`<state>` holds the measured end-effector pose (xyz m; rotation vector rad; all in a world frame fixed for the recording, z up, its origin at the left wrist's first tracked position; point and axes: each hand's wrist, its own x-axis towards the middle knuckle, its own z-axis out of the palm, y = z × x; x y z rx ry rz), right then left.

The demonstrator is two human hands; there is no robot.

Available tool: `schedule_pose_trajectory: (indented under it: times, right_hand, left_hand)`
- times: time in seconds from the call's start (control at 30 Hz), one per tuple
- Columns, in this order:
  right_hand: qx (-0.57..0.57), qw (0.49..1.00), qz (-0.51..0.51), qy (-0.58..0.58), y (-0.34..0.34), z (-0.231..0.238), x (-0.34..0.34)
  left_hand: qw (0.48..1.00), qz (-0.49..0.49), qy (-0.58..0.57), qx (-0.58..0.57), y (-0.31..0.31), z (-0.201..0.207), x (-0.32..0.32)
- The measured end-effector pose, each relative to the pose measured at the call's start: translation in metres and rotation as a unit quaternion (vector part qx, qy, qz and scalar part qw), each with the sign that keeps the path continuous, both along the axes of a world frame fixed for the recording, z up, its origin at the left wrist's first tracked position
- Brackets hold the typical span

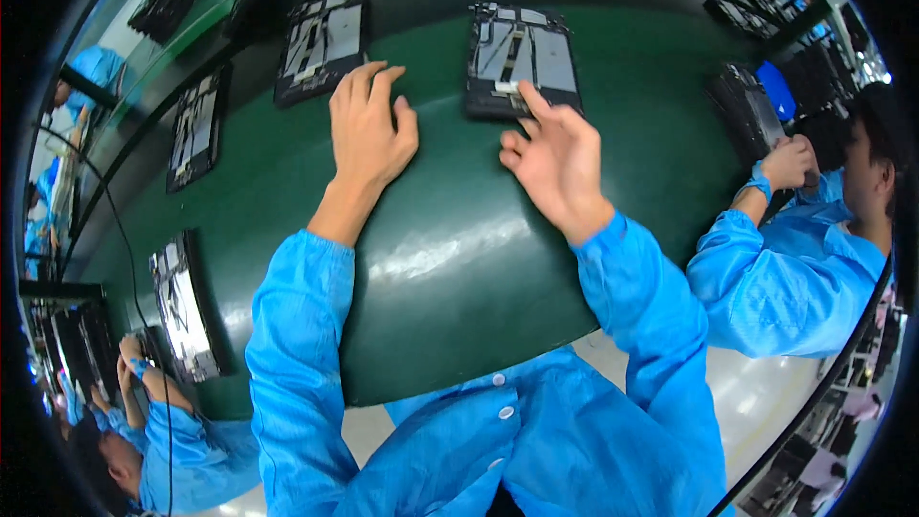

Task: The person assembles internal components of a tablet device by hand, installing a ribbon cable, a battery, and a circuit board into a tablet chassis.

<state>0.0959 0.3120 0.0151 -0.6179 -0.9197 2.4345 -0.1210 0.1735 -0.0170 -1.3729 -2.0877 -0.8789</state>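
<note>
right hand's [565, 161] fingers are apart, clamping nothing, and that open tablet [548, 59] just beyond the fingertips looks light, stiff but fragile inside, so i'd hold its black rim [486, 107], left hand's [369, 142] fingers spread too.

The coat [421, 493] is bright blue, of thin, slightly shiny cloth with many soft creases. Round white buttons [505, 413] run down its front. Left of the buttons is the left sleeve [302, 325], long and loose; right of them, the right sleeve [651, 297], matching and deeply wrinkled. Past each cuff, the left hand [369, 129] and right hand [560, 148] are bare. A dark patch [507, 503] shows near the buttons.
</note>
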Motion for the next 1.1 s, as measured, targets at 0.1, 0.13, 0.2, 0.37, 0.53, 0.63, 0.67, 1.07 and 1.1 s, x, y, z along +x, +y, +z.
schedule_pose_trajectory:
  times: [0.1,0.13,0.2,0.37,0.53,0.63,0.67,1.07,1.1]
  right_hand:
    - [0.004,0.998,0.053,-0.038,-0.057,0.011,0.049]
    - [-0.013,0.993,0.083,-0.085,-0.071,0.016,0.069]
    - [-0.013,0.989,0.108,-0.103,-0.1,0.034,0.106]
    - [0.113,0.946,0.238,-0.187,-0.138,0.055,0.161]
    - [0.302,0.893,0.264,-0.206,-0.108,0.069,0.144]
    - [0.596,0.794,0.025,-0.121,-0.062,0.042,0.088]
    - [0.678,0.724,0.006,-0.124,-0.044,0.046,0.069]
    - [0.737,0.64,0.195,-0.1,-0.007,0.008,0.04]
    - [0.72,0.655,0.2,-0.116,-0.008,0.011,0.04]
  left_hand:
    - [0.999,-0.015,-0.036,0.008,-0.004,0.0,-0.003]
    - [0.998,-0.027,-0.047,0.011,-0.005,-0.001,-0.002]
    - [0.996,-0.049,-0.068,0.013,-0.007,-0.002,0.002]
    - [0.986,-0.148,-0.072,-0.013,-0.008,0.0,0.013]
    - [0.961,-0.224,-0.114,-0.117,-0.019,0.0,0.027]
    - [0.95,-0.236,-0.161,-0.125,-0.03,0.008,0.04]
    - [0.95,-0.23,-0.166,-0.132,-0.037,0.009,0.044]
    - [0.952,-0.18,-0.152,-0.197,-0.105,0.02,0.097]
    - [0.951,-0.176,-0.151,-0.203,-0.105,0.019,0.096]
